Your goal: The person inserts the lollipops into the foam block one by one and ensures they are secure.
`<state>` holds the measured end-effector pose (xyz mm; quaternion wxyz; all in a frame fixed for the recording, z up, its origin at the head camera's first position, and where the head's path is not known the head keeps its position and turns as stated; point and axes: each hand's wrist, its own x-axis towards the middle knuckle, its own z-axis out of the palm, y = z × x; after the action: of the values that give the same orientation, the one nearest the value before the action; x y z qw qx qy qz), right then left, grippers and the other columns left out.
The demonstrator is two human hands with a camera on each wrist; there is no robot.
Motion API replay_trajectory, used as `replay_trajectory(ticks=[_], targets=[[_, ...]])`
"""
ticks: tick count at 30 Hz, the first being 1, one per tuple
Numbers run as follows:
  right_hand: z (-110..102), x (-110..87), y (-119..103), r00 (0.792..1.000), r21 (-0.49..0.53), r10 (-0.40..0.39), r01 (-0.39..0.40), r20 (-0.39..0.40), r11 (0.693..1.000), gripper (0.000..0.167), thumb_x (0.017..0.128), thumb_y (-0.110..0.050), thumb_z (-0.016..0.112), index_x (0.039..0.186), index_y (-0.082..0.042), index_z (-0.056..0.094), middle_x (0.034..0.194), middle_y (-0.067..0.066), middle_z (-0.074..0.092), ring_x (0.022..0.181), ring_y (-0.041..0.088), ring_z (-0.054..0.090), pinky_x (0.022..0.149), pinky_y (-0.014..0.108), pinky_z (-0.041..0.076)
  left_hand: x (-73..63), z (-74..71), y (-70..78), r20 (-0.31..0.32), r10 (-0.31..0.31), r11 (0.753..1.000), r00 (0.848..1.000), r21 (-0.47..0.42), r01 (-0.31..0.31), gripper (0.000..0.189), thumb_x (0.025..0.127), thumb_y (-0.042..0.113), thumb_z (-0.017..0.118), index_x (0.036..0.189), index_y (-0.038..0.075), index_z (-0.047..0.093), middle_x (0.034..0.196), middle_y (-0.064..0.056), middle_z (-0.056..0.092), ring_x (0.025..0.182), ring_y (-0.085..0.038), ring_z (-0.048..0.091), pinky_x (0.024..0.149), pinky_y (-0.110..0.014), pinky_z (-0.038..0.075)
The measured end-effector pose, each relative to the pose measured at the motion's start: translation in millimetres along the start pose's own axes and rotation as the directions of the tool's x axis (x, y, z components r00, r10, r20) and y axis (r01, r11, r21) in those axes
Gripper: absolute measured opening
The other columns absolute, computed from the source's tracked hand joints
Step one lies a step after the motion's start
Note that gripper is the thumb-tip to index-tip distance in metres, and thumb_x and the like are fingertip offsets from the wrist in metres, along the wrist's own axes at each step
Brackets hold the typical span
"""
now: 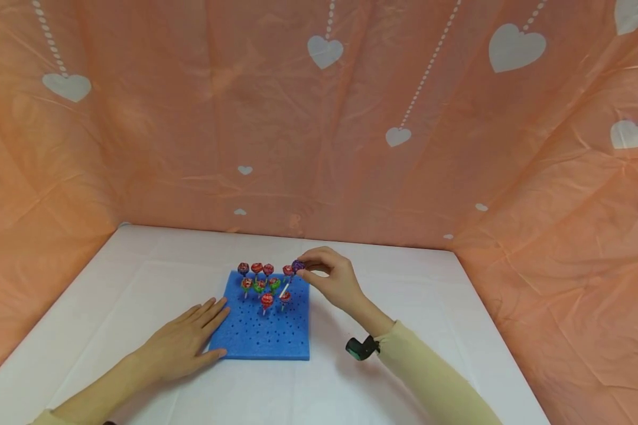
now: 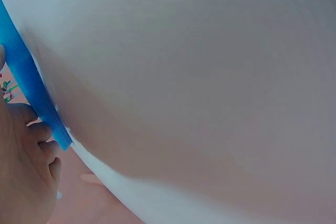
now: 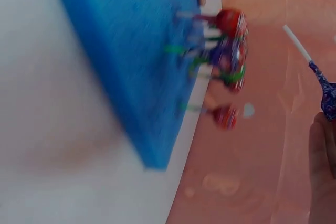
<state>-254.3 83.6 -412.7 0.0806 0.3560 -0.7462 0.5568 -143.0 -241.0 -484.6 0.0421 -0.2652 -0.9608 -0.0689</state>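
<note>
A blue foam board (image 1: 244,336) dotted with small holes lies on the white table. Several wrapped lollipops stand upright in its back half, among them a red one (image 1: 267,301) and a green one (image 1: 274,284). Over the back right of the board, my right hand (image 1: 334,277) pinches a purple-wrapped lollipop (image 3: 328,100) by its head. Its white stick slants down, and in the right wrist view the stick's end is free of the foam. My left hand (image 1: 188,339) rests with extended fingers at the board's left edge, fingertips touching it.
White cloth covers the table (image 1: 138,265). Orange sheeting (image 1: 276,118) with white hearts hangs behind and along both sides. A dark wrist camera (image 1: 361,348) is strapped on the right wrist.
</note>
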Motion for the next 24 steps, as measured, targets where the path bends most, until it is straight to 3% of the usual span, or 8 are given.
replay_trajectory(ticks=[7, 12, 17, 24], targets=[[28.3, 9.6, -9.1, 0.995, 0.04, -0.063, 0.061, 0.072, 0.997, 0.024, 0.089, 0.005, 0.078, 0.112, 0.002, 0.075, 0.116, 0.017, 0.069, 0.103, 0.035, 0.07, 0.093, 0.05, 0.061, 0.2, 2.0, -1.2, -0.004, 0.002, 1.0, 1.0, 0.009, -0.002, 0.081, 0.101, 0.061, 0.054, 0.153, -0.001, 0.049, 0.163, -0.022, 0.039, 0.149, -0.044, 0.038, 0.121, -0.056, 0.036], [45.4, 12.5, -6.0, 0.987, -0.067, -0.109, 0.118, 0.121, 0.991, 0.026, 0.089, 0.0, 0.08, 0.114, -0.002, 0.076, 0.115, 0.011, 0.07, 0.103, 0.028, 0.071, 0.091, 0.034, 0.063, 0.3, 2.7, -1.5, -0.018, 0.011, 1.0, 1.0, 0.021, -0.01, 0.08, 0.101, 0.06, 0.056, 0.152, -0.002, 0.049, 0.162, -0.023, 0.04, 0.148, -0.043, 0.039, 0.12, -0.056, 0.038], [60.5, 13.4, 0.7, 0.971, -0.153, -0.151, 0.18, 0.183, 0.972, 0.025, 0.089, -0.003, 0.082, 0.113, -0.003, 0.077, 0.114, 0.008, 0.07, 0.103, 0.021, 0.071, 0.091, 0.035, 0.062, 0.0, 3.2, -1.8, -0.03, 0.016, 0.999, 0.999, 0.03, -0.015, 0.08, 0.101, 0.06, 0.056, 0.152, -0.001, 0.05, 0.161, -0.022, 0.042, 0.148, -0.043, 0.041, 0.119, -0.055, 0.039], [73.7, 9.4, 8.1, 0.96, -0.312, -0.098, 0.181, 0.264, 0.932, 0.024, 0.091, -0.009, 0.081, 0.114, -0.008, 0.078, 0.117, 0.004, 0.069, 0.104, 0.014, 0.069, 0.089, 0.025, 0.06, 0.0, 2.6, -1.1, -0.039, 0.02, 1.0, 0.999, 0.025, -0.019, 0.08, 0.101, 0.06, 0.056, 0.151, -0.001, 0.051, 0.161, -0.022, 0.042, 0.147, -0.042, 0.041, 0.118, -0.057, 0.04]])
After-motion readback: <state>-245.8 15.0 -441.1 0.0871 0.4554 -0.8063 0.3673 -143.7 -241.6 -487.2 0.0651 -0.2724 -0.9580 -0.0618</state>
